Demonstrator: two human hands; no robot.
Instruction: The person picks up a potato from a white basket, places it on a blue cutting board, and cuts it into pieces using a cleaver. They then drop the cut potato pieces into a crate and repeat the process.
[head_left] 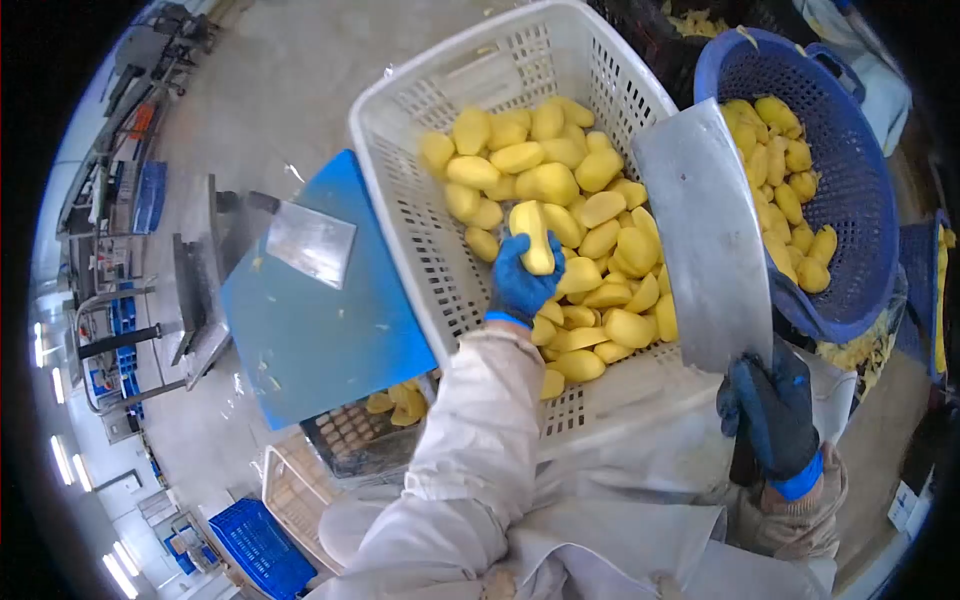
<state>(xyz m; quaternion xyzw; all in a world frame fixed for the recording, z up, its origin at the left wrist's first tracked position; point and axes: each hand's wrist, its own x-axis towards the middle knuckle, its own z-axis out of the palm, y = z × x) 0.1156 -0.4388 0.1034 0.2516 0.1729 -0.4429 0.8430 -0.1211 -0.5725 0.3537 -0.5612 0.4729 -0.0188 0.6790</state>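
Observation:
Wearing a blue glove, my left hand [525, 285] is closed around a peeled potato [533, 236] above the heap in the white crate. Many more peeled yellow potatoes [605, 245] fill the white plastic crate [470, 85], some whole and some with flat cut faces. On the right, my right hand [775, 410], in a dark glove, grips the handle of a large cleaver [705, 240]. Its broad blade is raised over the crate's right side and hides part of the rim and potatoes there.
Left of the crate, a second cleaver [310, 243] lies on a blue cutting board [330, 330]. A blue basket [865, 190] at right holds more peeled potatoes. Potato pieces [400, 402] sit below the board. A blue crate [260, 545] stands at lower left.

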